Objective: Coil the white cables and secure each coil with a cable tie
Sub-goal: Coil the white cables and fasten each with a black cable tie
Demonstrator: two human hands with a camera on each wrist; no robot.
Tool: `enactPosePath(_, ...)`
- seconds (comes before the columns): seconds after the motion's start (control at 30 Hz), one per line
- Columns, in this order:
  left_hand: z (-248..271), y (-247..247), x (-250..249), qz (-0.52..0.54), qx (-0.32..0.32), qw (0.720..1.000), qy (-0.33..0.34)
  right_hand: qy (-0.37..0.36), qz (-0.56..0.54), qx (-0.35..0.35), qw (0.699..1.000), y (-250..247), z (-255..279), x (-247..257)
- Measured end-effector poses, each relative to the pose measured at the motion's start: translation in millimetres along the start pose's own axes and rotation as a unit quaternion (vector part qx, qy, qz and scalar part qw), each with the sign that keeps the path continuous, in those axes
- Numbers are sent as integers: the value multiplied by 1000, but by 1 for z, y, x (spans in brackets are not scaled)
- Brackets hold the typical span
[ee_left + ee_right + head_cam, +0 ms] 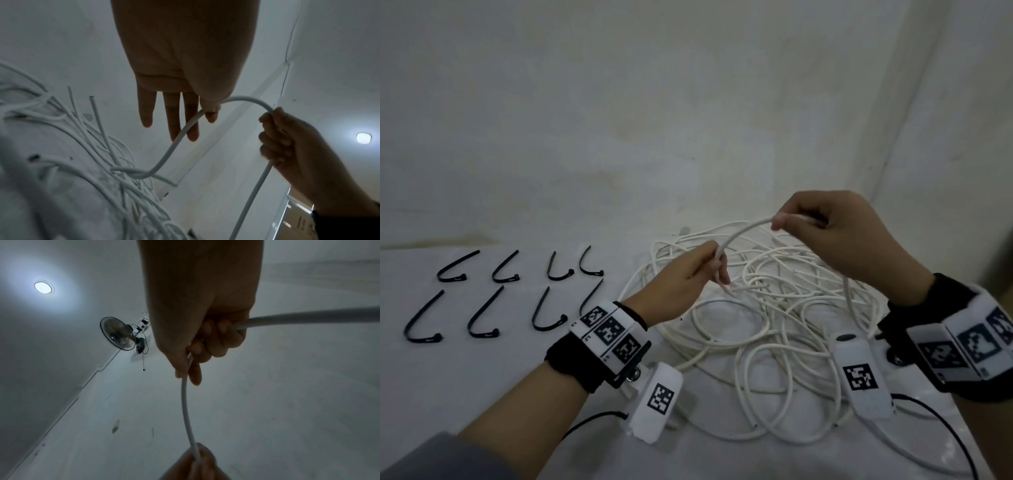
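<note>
Both hands point(681, 274) point(839, 233) pinch one white cable point(739, 233) between curled fingers point(273, 128).

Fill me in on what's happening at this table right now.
A person is holding one white cable up between both hands above a tangled pile of white cables on the table. The left hand pinches it near one end, and the right hand grips it further along, so a short arc spans between them. No coil has been formed yet. Eight black cable ties lie in two rows to the left, untouched.
</note>
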State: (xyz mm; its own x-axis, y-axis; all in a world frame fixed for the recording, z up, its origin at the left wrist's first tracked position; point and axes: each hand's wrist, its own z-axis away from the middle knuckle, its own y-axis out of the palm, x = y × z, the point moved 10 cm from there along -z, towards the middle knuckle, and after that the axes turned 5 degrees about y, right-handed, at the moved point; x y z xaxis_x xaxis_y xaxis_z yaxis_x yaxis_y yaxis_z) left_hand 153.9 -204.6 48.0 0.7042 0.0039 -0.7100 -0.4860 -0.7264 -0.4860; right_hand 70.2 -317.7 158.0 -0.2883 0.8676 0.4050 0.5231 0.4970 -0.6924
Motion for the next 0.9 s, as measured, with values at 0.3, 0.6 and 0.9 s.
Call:
enactPosePath(0.3, 2, -2, 13, 143, -31, 984, -99, 1, 26, -126, 992, -23, -9, -25)
enactPosePath(0.6, 29, -24, 29, 37, -59, 995, -77, 91, 52, -166, 981, -50, -10, -73)
enactPosePath(0.9, 40, -56, 4, -128, -78, 987, -52, 87, 242, 48, 965, 30, -18, -49)
